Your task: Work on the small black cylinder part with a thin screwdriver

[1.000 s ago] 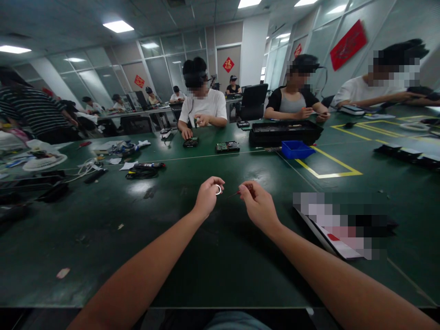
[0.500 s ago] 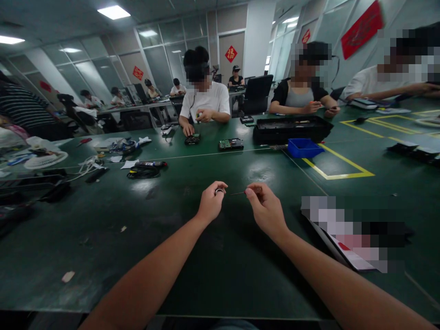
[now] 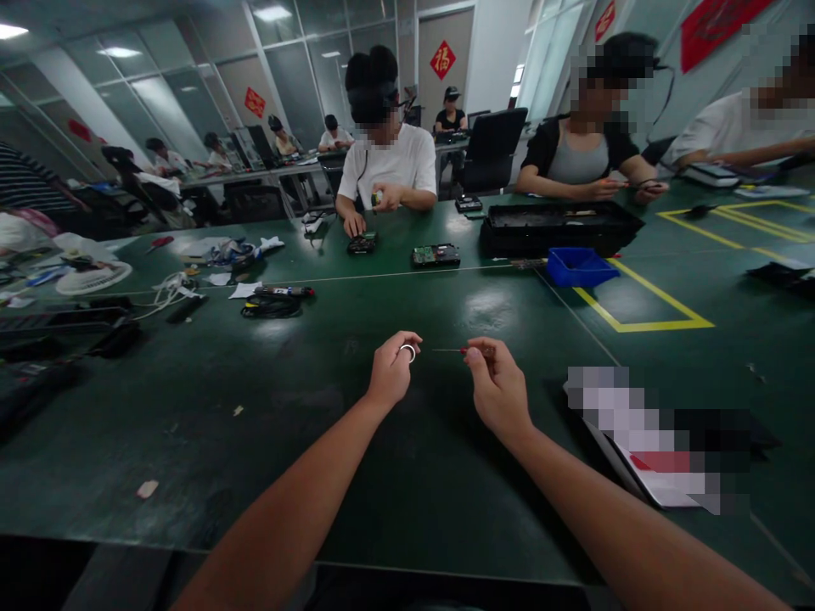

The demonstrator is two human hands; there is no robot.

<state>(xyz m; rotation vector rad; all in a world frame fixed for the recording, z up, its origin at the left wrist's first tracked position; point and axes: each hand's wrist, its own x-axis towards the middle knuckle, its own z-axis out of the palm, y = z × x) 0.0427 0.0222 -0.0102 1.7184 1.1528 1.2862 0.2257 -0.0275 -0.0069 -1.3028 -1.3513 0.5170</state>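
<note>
Over the middle of the green table (image 3: 356, 441) my two hands face each other, a short gap apart. My left hand (image 3: 390, 373) has its fingers curled around a small ring-shaped piece (image 3: 412, 355) with a pale rim; its far side is hidden by the fingers. In my right hand (image 3: 500, 386) is a thin screwdriver (image 3: 449, 350), pinched between thumb and fingers. Its slim shaft points left toward the ring without touching it. A reddish part shows at the fingertips, and most of the handle is covered.
Beyond my hands lie a hard drive (image 3: 436, 255), a blue bin (image 3: 581, 268) and a long black tray (image 3: 560, 229). Black cable (image 3: 271, 305) is coiled at left. A white-and-red package (image 3: 668, 484), partly blurred, lies right of my right forearm. Co-workers sit across the table.
The camera view has shifted slightly. My right hand has drawn a little away from the left, and the screwdriver shaft now shows more fully. The ring now faces the camera more.
</note>
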